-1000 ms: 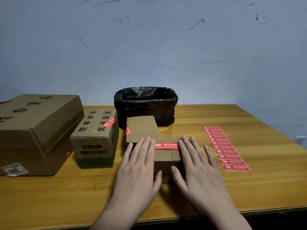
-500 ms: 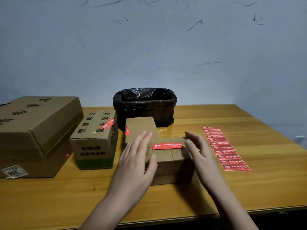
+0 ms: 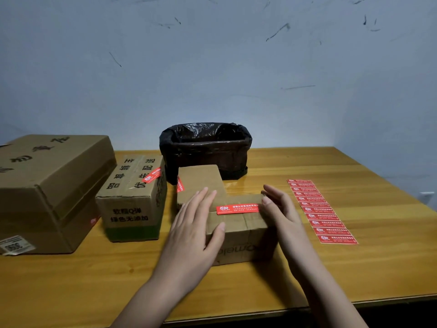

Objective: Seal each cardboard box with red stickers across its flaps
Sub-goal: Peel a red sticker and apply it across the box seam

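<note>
At the centre of the frame a small cardboard box (image 3: 238,233) sits on the wooden surface (image 3: 354,268), a red sticker (image 3: 237,209) lying flat across the seam of its top flaps. The left hand (image 3: 196,235) rests on the box's left side with fingers straight, its thumb against the front edge — a wide, relaxed grip that holds nothing. The right hand (image 3: 281,209) stands on edge against the box's right side, fingers extended and fingertips just beside the right end of the sticker; its grip is likewise wide. Directly behind, touching or nearly so, is another plain box (image 3: 201,181) with a red sticker (image 3: 180,184) on its left edge. Left of centre stands a printed box (image 3: 132,197) with a red sticker (image 3: 152,175) across its top edge, and at the far left a large box (image 3: 47,185). A bin lined with a black bag (image 3: 205,150) sits behind the centre boxes. To the right — well apart from the hands — lies a sheet of red stickers (image 3: 321,210).
</note>
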The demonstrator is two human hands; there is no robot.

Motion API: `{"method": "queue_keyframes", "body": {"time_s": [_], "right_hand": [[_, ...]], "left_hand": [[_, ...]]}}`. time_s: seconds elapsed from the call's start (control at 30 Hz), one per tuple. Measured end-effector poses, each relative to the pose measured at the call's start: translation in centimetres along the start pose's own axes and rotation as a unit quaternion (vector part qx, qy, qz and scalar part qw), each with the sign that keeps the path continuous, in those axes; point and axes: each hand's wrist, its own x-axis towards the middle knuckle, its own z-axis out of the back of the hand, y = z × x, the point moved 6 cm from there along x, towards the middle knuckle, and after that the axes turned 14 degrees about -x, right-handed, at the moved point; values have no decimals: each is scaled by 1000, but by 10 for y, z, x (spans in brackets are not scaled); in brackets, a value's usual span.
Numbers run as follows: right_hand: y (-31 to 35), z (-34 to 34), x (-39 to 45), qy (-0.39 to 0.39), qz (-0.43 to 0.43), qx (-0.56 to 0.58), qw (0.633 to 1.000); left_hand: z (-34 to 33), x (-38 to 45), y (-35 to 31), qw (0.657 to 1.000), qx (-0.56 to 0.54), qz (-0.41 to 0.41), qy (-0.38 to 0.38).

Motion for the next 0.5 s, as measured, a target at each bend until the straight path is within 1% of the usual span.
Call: {"method": "queue_keyframes", "body": {"time_s": [0.07,0.13,0.23,0.3,0.43,0.5], "right_hand": [[1,-1,-1,7,-15,16,1000],[0,-1,-2,13,-24,14,1000],[1,1,-4,3,-25,15,1000],[4,4,-6,-7,-23,27,999],[13,11,-8,-22,-16,78,997],[15,18,-6,-33,-19,101,994]], "left_hand": [[0,-3,3,1000,-18,4,-2],[-1,-4,3,1000,-10,-9,8],[2,-3,2,999,15,-38,18],[6,-1,1,999,-1,-50,16],[16,1,-9,994,-45,-101,-13],[22,2,-18,988,-38,-148,-20]]}}
